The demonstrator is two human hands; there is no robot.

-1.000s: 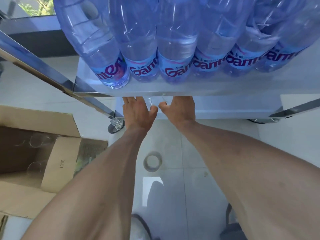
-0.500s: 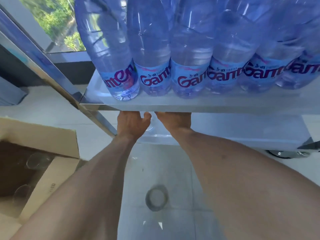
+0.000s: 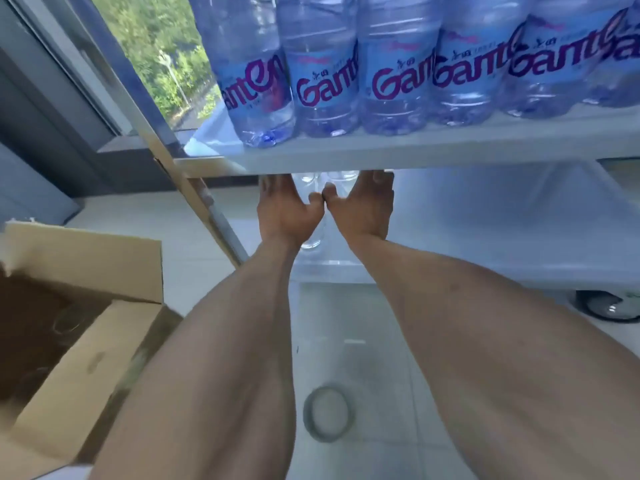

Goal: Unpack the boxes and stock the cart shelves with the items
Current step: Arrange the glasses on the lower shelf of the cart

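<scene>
Both my hands reach onto the cart's lower shelf (image 3: 485, 237), under the upper shelf (image 3: 381, 152). My left hand (image 3: 285, 211) curls around a clear glass (image 3: 306, 180). Beside it, my right hand (image 3: 363, 209) curls around another clear glass (image 3: 341, 176). The thumbs nearly touch, and the upper shelf's edge hides the fingertips. A further glass base (image 3: 310, 242) shows on the lower shelf between my wrists. Several blue water bottles (image 3: 325, 74) stand in a row on the upper shelf. The open cardboard box (image 3: 79, 327) sits on the floor at the left, with faint clear glasses (image 3: 65, 322) inside.
The cart's metal post (image 3: 194, 188) slants down just left of my left hand. A cart wheel (image 3: 609, 306) is at the right. A tape ring (image 3: 328, 414) lies on the tiled floor between my forearms. A window (image 3: 156, 57) is behind the cart.
My hands have pushed further in over the lower shelf with the glasses. The view has dropped lower and closer, so the bottles loom larger.
</scene>
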